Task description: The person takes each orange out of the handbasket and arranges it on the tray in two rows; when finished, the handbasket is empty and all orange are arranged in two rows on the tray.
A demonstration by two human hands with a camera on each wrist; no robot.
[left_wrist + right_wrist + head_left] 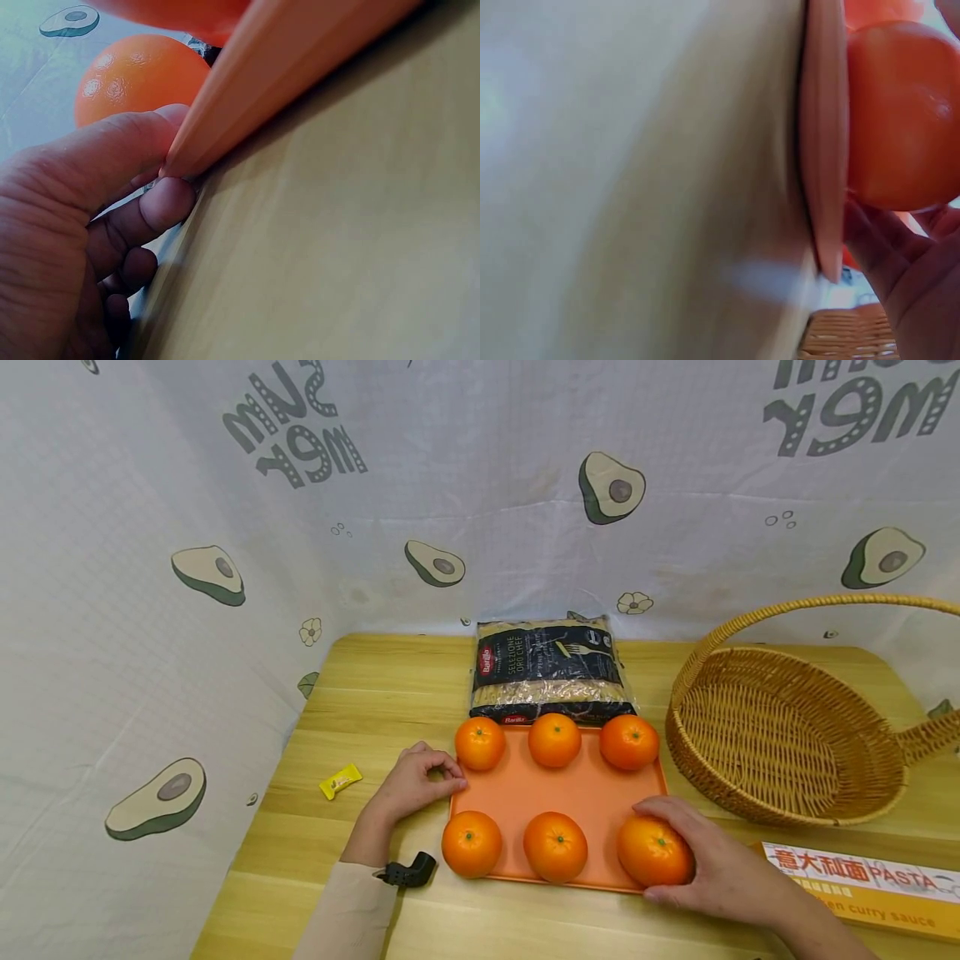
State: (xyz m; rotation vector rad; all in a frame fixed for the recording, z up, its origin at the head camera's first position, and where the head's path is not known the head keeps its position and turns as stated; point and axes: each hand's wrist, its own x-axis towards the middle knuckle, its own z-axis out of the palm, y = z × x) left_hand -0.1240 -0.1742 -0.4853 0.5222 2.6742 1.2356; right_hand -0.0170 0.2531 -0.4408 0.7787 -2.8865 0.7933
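An orange rectangular tray (551, 789) lies on the wooden table with two rows of oranges on it. My left hand (416, 783) pinches the tray's left rim between thumb and fingers; the left wrist view shows the thumb over the rim (225, 97) and a fingertip under it. At the tray's front right corner, my right hand (720, 868) holds an orange (652, 852), thumb at the near side and fingers round the far right. In the right wrist view this orange (904, 112) sits against the tray's raised edge (825, 135).
Behind the tray lies a bag of Barilla pasta (551, 664). A wicker basket (787, 810) with a tall handle stands at the right. A pasta box (870, 889) is by my right forearm. One small yellow wrapped packet (341, 781) lies left of my left hand.
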